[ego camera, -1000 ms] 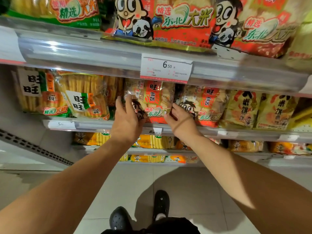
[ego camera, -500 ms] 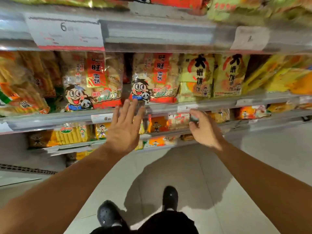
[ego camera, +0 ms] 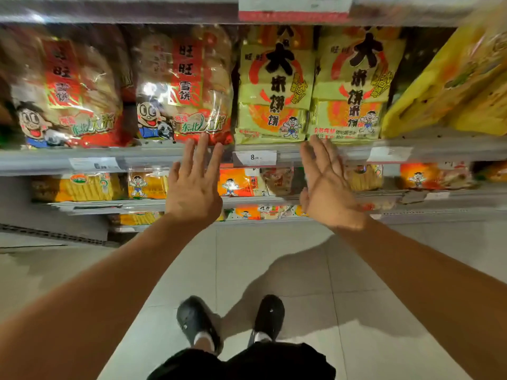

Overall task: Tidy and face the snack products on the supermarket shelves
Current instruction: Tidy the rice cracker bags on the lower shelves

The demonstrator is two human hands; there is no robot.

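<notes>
Your left hand (ego camera: 194, 185) is raised with its fingers straight and spread, holding nothing; its fingertips reach the front lip of the grey metal shelf (ego camera: 164, 156) and overlap the bottom edge of the red and clear rice-cracker bag with a cartoon boy and panda (ego camera: 186, 89), though you cannot tell whether they touch it. Your right hand (ego camera: 326, 187) is also flat and apart, palm turned left, fingertips at the shelf lip just below the right of two yellow-green cracker bags printed with large black characters (ego camera: 354, 86). Its twin yellow-green bag (ego camera: 274, 86) stands upright between your two hands, directly above the white price tag marked 8 (ego camera: 254, 158). Further left, a second red and clear cartoon bag (ego camera: 68, 91) stands on the same shelf, blurred. To the far right a plain yellow bag (ego camera: 452, 78) leans tilted. Below the lip, orange and yellow snack packs (ego camera: 236, 182) sit on the lower shelves. Near you, two black shoes (ego camera: 230, 322) stand on the pale tiled floor (ego camera: 274, 256).
</notes>
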